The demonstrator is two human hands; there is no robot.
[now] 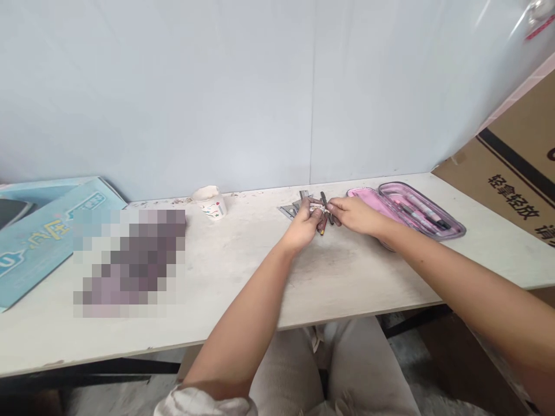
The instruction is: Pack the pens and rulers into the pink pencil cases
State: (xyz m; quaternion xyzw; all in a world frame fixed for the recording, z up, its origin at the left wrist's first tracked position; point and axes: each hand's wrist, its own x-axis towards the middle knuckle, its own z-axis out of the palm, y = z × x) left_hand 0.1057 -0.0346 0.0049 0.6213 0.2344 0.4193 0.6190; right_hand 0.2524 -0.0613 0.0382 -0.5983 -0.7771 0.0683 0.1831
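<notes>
Both hands are close together near the back of the pale worktop (pixel 347 277). My left hand (pixel 303 224) and my right hand (pixel 352 215) pinch a small dark tool with a silver joint, likely a drawing compass (pixel 323 211). Its upper part shows between my fingers, and my fingers hide the rest. Just behind my left hand lie grey metal set squares (pixel 288 211). To the right of my right hand, an open pink pencil case (pixel 405 211) holds several pens.
A white paper cup (pixel 210 202) stands at the back of the worktop. A blue box (pixel 52 237) lies at the left, beside a pixelated patch (pixel 130 263) that hides what is there. A cardboard carton (pixel 507 167) stands at the right, and a pale wall (pixel 217 92) runs behind.
</notes>
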